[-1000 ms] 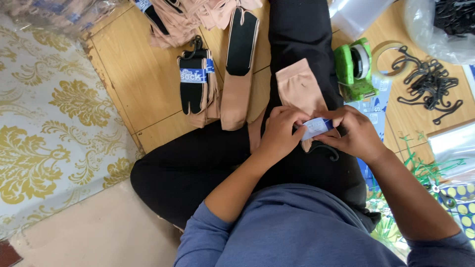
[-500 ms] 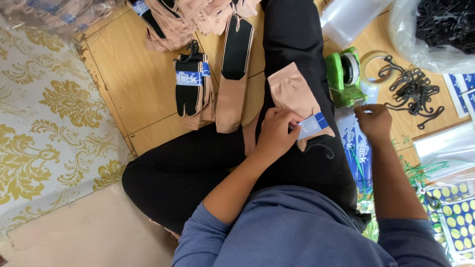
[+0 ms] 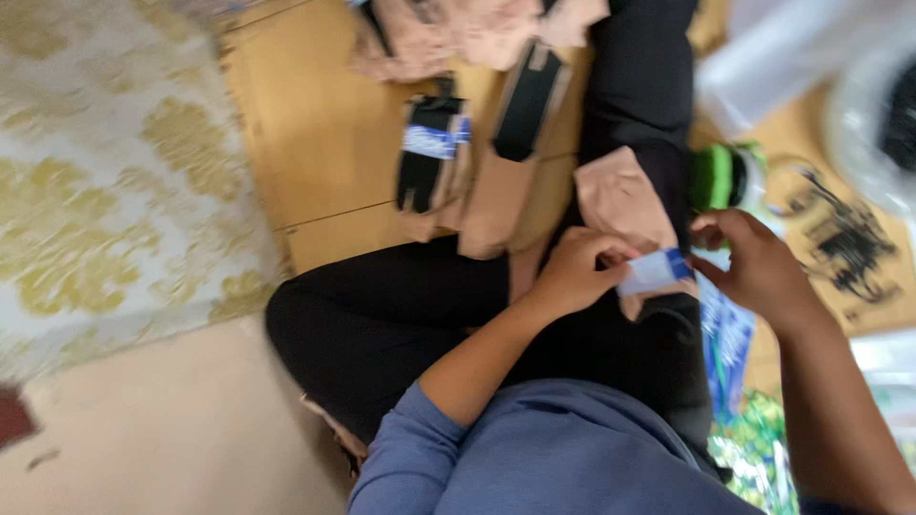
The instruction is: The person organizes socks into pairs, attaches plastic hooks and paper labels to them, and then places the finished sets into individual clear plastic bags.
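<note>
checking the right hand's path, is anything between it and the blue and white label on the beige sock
Nothing visible does. The right hand is just right of the blue and white label, which the left hand pinches against the beige sock on the lap. Blur hides whether the right fingers touch the label's blue end.

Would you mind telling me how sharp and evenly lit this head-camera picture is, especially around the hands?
In the head view, motion blur smears everything; the left hand and right hand at the blue-and-white label are soft-edged; the black hooks are streaks; top right, the clear plastic looks washed out; light is otherwise even, without hard shadows.
</note>
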